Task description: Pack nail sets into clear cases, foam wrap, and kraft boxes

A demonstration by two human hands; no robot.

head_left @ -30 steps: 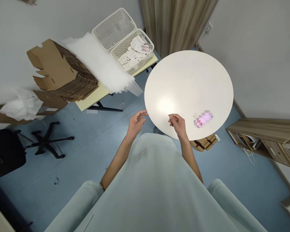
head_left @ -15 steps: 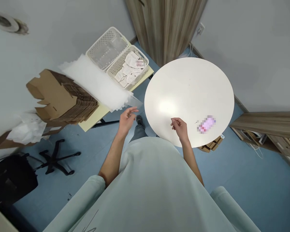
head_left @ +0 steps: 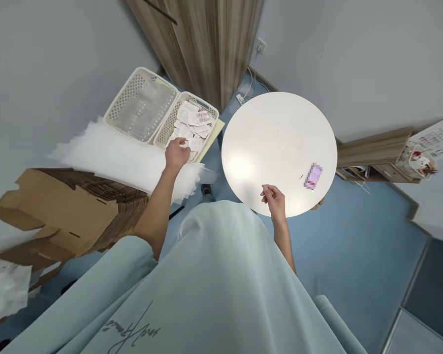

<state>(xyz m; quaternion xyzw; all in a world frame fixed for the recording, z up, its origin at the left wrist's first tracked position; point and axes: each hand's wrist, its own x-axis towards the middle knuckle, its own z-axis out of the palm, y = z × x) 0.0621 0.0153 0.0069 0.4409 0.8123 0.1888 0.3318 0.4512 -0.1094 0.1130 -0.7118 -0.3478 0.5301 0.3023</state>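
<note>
My left hand (head_left: 177, 155) reaches over the near rim of a white plastic basket (head_left: 214, 112). Its fingers are apart, with the tips beside a loose heap of small white printed slips or packets (head_left: 194, 129); I cannot tell whether they touch. Nothing shows in its grasp. Above the near edge of a round white table (head_left: 280, 147) is my right hand (head_left: 275, 199), its fingers curled in toward the thumb and nothing visible in them. A blurred purple, phone-shaped object (head_left: 313, 176) lies on the table, right of that hand.
A second white basket (head_left: 143, 105) holds clear plastic items. A stack of white translucent sheets (head_left: 129, 160) lies nearer, beside folded brown cardboard boxes (head_left: 74, 206). A wooden shelf (head_left: 376, 147) stands at the right. Cables (head_left: 251, 83) run along the floor behind the table.
My left hand has moved forward and left, from beside the sheets to the basket of slips. The view has turned left. My right hand stays curled over the table edge.
</note>
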